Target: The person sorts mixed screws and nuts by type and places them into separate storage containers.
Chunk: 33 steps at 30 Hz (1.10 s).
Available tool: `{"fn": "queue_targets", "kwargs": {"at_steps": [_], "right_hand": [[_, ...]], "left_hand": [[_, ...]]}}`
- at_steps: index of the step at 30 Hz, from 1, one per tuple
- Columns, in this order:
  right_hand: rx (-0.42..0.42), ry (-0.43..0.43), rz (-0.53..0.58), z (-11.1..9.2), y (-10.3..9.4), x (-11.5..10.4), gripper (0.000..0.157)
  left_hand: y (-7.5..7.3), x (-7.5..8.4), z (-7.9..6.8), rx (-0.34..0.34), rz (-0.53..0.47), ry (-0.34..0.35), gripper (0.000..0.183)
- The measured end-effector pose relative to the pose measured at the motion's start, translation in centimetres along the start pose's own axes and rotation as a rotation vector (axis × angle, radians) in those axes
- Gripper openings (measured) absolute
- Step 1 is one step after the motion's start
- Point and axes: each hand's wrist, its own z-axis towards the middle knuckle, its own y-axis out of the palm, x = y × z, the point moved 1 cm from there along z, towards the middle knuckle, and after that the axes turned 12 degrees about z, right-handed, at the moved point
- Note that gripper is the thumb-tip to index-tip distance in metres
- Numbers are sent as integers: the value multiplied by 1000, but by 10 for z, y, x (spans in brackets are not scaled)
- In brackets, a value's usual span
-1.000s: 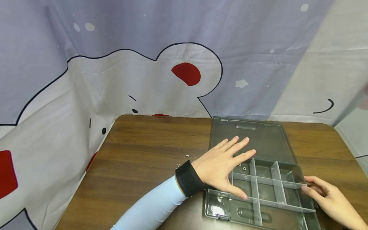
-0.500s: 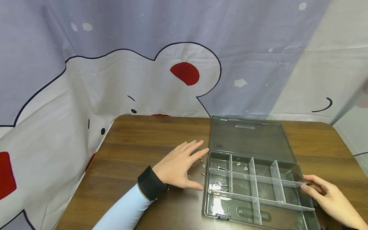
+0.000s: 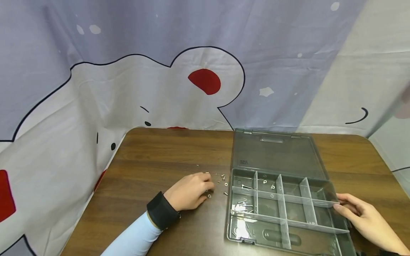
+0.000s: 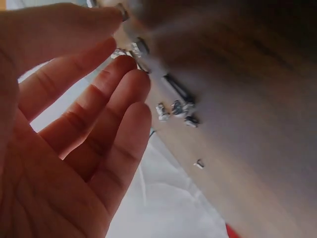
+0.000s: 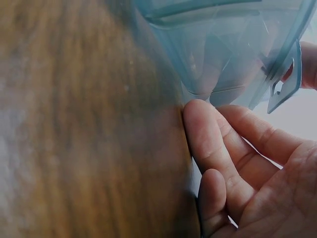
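Note:
My left hand [image 3: 189,192] reaches down among loose small screws [image 3: 223,176] and nuts [image 3: 226,184] on the table, fingers bent. In the left wrist view its fingers curve loosely, and a small metal piece [image 4: 123,12] lies by the thumb tip; no firm pinch shows. A long screw [image 4: 178,89] lies beyond the fingertips. My right hand [image 3: 365,218] grips the right side of a grey see-through compartment box [image 3: 296,213], thumb at its rim. In the right wrist view, fingertips [image 5: 200,116] touch the box's wall [image 5: 198,29]. Screws [image 3: 243,204] lie in its left compartments, nuts [image 3: 273,187] in another.
The box's lid [image 3: 275,153] lies folded back towards the table's far edge. Thin dividers [image 3: 310,202] stand up between compartments. A patterned curtain [image 3: 144,85] hangs behind the wooden table [image 3: 153,153].
My left hand has moved left, from above the box to the loose screws and nuts, and lowered with its fingers bending. The right hand stays at the box's right side.

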Motion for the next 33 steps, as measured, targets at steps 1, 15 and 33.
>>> {"fn": "queue_targets", "kwargs": {"at_steps": [1,15,33], "right_hand": [[1,0,3,0,0,1,50],[-20,32,-12,0,-1,0,53],[-21,-48,-13,-3,-4,4,49]], "left_hand": [[2,0,0,1,-1,-3,23],[9,-1,4,48,6,-12,17],[-10,-2,25,160,-74,17,20]]}}
